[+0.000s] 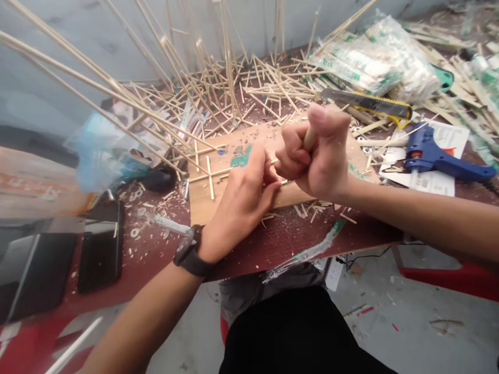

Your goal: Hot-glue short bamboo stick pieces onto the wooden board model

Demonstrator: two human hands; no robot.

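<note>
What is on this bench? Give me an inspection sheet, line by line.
Surface: red table, dusted with chips and offcuts.
Job's things: wooden board; right hand fisted round a wooden handle; left hand pressing a thin stick onto the board.
Clutter: stick frame, loose sticks, bagged sticks, cutter, glue gun, paper, two phones.
Hands: both closed on work; watch on left wrist.
Cables: black cable under table edge.
Surroundings: grey wall, grey floor.
</note>
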